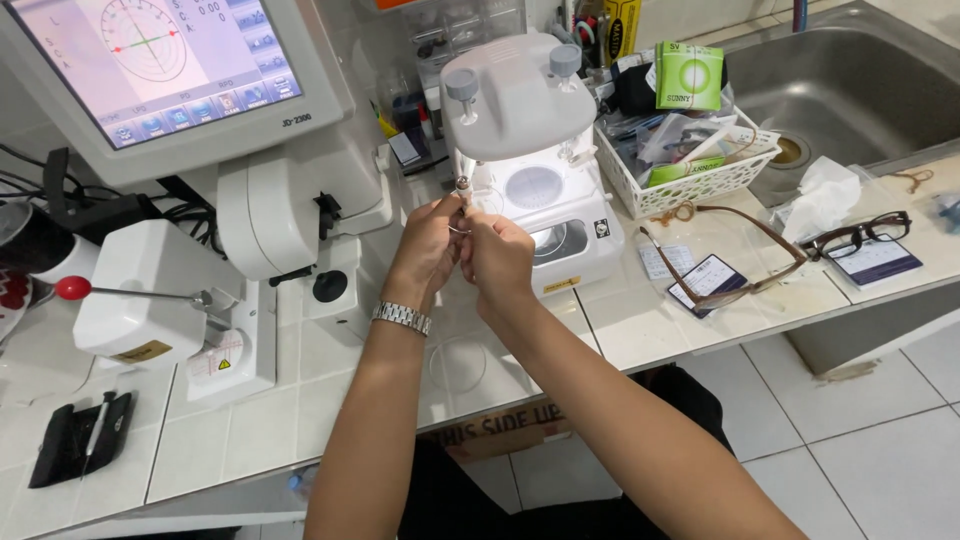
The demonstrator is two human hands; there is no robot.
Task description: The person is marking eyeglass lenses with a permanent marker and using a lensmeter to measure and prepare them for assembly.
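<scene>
L hand point(425, 245) + R hand point(497, 258) meet before lit white centering device point(535, 170); fingertips of both pinch small clear lens point(459, 222). Held up near the light, prob. for visibility. Brown glasses point(745, 255) well apart.

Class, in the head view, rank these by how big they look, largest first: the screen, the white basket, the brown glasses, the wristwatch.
1. Screen
2. White basket
3. Brown glasses, though their open arms make them span nearly as far as the basket, so this order is unsure
4. Wristwatch
</scene>
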